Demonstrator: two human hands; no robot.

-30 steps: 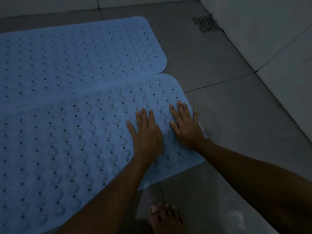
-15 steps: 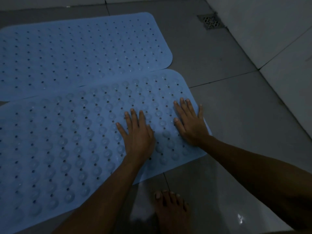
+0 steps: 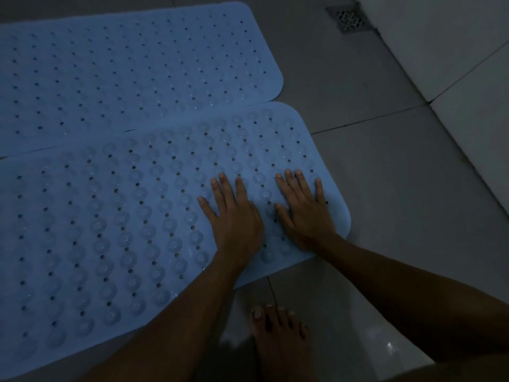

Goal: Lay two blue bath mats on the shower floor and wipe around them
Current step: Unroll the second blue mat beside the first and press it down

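Observation:
Two blue bath mats lie side by side on the grey tiled shower floor [image 3: 385,188]. The far mat [image 3: 132,73] lies flat with small holes showing. The near mat [image 3: 110,216] shows round suction cups and holes, and its far edge overlaps the far mat a little. My left hand [image 3: 234,216] presses flat on the near mat with fingers spread. My right hand [image 3: 303,210] presses flat beside it, close to the mat's right end. Neither hand holds anything.
A square metal floor drain [image 3: 348,18] sits at the top right by the white tiled wall [image 3: 468,64]. My bare foot [image 3: 278,337] stands on wet, shiny floor just in front of the near mat's edge.
Both hands stay flat on the near mat's right end. My left hand has slid slightly left, away from the right hand. The view has shifted a little.

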